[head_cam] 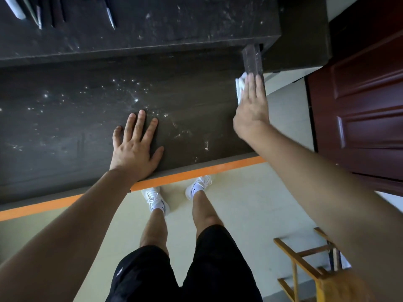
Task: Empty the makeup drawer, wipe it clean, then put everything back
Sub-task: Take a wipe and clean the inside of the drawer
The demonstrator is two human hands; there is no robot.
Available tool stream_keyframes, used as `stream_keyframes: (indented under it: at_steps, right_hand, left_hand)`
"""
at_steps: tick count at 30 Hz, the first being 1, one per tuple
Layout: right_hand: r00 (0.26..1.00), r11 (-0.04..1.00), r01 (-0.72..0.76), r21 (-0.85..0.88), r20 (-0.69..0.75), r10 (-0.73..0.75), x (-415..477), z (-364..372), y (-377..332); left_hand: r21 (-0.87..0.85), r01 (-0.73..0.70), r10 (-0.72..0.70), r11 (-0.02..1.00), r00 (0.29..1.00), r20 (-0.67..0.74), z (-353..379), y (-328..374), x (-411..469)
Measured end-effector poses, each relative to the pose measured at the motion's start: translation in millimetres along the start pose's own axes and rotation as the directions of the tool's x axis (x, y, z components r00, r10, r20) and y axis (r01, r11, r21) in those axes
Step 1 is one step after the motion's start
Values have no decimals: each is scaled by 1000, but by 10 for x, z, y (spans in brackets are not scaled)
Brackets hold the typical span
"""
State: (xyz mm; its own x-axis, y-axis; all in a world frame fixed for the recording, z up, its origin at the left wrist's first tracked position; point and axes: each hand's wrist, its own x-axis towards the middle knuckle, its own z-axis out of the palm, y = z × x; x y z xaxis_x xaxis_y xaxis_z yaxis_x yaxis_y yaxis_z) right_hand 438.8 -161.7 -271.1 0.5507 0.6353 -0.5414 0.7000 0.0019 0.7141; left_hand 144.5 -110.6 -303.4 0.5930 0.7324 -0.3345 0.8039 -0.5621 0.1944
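The dark drawer (196, 118) is pulled out below the desk top, its bottom bare and speckled with pale dust and glitter. An orange strip (196, 174) runs along its front edge. My left hand (135, 144) lies flat, fingers spread, on the drawer bottom near the front. My right hand (250, 103) presses a white cloth (239, 87) flat against the drawer's right side wall (253, 59). Most of the cloth is hidden under my palm.
Several pencils and pens (32, 12) lie on the dark desk top (152, 25) at the back left. A dark red door (359, 105) stands to the right. A wooden stool (316, 269) is at the lower right on the pale floor.
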Motion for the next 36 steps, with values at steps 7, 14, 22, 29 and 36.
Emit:
stream_keyframes:
  at_steps: [7, 14, 22, 29, 36]
  right_hand:
    - [998, 978, 43, 203, -50, -34, -255, 25, -16]
    - [983, 963, 46, 266, -185, 4, 344, -330, 191]
    - [936, 722, 352, 595, -236, -262, -509, 49, -125]
    - [988, 658, 156, 736, -106, -115, 235, -402, 131]
    - [959, 677, 275, 682, -148, -240, -354, 76, -43]
  left_hand:
    - [-13, 2, -2, 1000, 1000, 9, -11, 9, 6]
    - [-26, 3, -2, 1000, 1000, 7, -9, 9, 8]
    - [-34, 3, -2, 999, 999, 33, -34, 20, 3]
    - [-30, 6, -5, 1000, 1000, 20, -43, 26, 36]
    - [-51, 3, -1, 999, 999, 33, -17, 17, -11]
